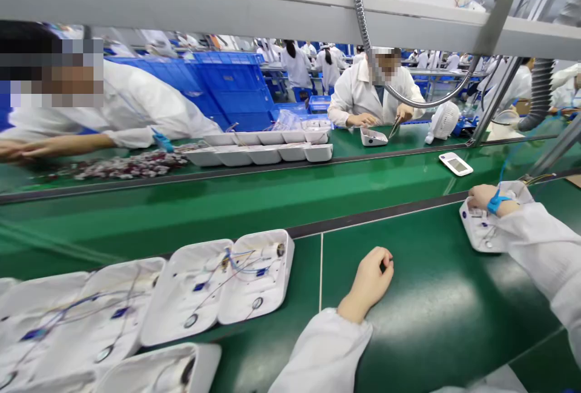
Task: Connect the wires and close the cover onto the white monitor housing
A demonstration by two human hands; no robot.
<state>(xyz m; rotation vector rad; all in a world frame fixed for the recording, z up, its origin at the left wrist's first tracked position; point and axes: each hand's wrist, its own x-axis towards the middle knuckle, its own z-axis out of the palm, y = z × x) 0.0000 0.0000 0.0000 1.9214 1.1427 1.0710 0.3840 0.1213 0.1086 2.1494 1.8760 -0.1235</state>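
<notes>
My left hand (370, 281) rests on the green bench, its fingers curled round a small dark object I cannot make out. My right hand (483, 197), with a blue strap at the wrist, lies on a white plastic housing (481, 232) at the right of the bench. Its fingers are turned away from the camera and hidden. A row of open white housings with thin blue and white wires (218, 281) lies to the left of my left hand, apart from it.
A green conveyor belt (254, 196) runs across behind the bench, carrying one white device (456, 163). Beyond it, people in white coats work at a second bench with stacked white shells (265, 145). A grey overhead rail (227, 8) and flexible hose (363, 17) hang above.
</notes>
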